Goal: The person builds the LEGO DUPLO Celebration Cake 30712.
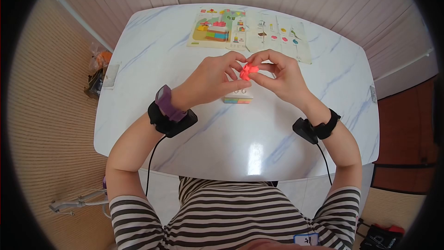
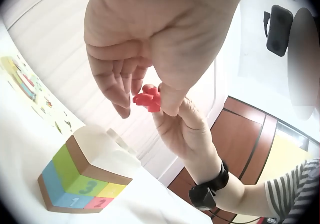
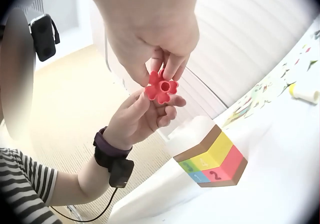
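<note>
A red flower-shaped piece [image 1: 249, 71] is held between both hands above a block stack. The right hand [image 1: 283, 76] pinches its edge between thumb and fingers; in the right wrist view the flower [image 3: 161, 87] shows its petals and a round hollow centre. The left hand [image 1: 212, 78] has its thumb against the flower and its fingers curled round the other side. Just below the hands stands the stack [image 1: 237, 99], with a white studded top. Brown, green, blue, yellow and red parts with numbers show on the stack [image 2: 82, 184] in the left wrist view.
An unfolded printed sheet [image 1: 254, 34] with coloured pictures lies at the table's far side. A white and yellow piece [image 3: 304, 93] appears at the right edge of the right wrist view. The marbled white table [image 1: 217, 143] extends towards the person's striped shirt.
</note>
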A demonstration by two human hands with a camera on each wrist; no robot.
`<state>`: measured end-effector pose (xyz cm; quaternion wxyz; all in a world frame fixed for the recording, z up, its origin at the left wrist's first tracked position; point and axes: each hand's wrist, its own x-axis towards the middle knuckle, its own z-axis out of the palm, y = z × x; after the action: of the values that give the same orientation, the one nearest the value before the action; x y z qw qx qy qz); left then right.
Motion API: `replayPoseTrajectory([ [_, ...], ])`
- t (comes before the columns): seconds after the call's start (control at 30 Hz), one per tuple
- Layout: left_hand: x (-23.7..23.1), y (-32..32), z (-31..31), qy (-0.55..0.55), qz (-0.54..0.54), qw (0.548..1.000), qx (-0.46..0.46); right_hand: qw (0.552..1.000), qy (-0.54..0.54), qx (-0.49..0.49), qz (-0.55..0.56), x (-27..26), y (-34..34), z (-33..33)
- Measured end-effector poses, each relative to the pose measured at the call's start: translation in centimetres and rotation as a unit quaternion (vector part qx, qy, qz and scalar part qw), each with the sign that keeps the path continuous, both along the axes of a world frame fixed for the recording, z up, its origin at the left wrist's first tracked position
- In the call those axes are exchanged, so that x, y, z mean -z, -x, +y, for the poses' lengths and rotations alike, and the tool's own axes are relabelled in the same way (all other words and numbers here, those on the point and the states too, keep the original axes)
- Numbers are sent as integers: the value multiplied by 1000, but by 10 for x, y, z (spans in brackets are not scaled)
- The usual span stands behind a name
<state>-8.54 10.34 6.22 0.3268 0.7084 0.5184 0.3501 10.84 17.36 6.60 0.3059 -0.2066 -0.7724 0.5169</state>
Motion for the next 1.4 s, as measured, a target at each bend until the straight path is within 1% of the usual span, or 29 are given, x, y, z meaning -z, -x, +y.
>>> replayPoseTrajectory([
  [0.03, 0, 0, 0, 6, -10, 1000, 3, 1000, 24, -4, 17, 0, 1, -1],
  [0.13, -1, 2, -2, 15, -30, 999, 11, 1000, 14, -10, 9, 10, 0, 2],
  [0.23, -3, 6, -2, 14, -19, 1000, 17, 997, 19, -15, -80, 10, -4, -1],
  [0.5, -3, 8, -5, 40, 22, 999, 25, 996, -39, -37, -72, 18, -2, -1],
  [0.63, 1, 8, -5, 27, 41, 998, 26, 995, -55, -41, -72, 21, 0, -1],
  [0.8, 0, 9, -5, 16, 74, 996, 38, 990, -99, -44, -90, 20, -1, -3],
  [1.23, -1, 9, -4, 7, 88, 995, 42, 981, -160, -38, -99, 20, -1, -2],
  [1.4, 0, 7, -4, 28, 74, 997, 22, 985, -108, -34, -130, 16, 0, -1],
])
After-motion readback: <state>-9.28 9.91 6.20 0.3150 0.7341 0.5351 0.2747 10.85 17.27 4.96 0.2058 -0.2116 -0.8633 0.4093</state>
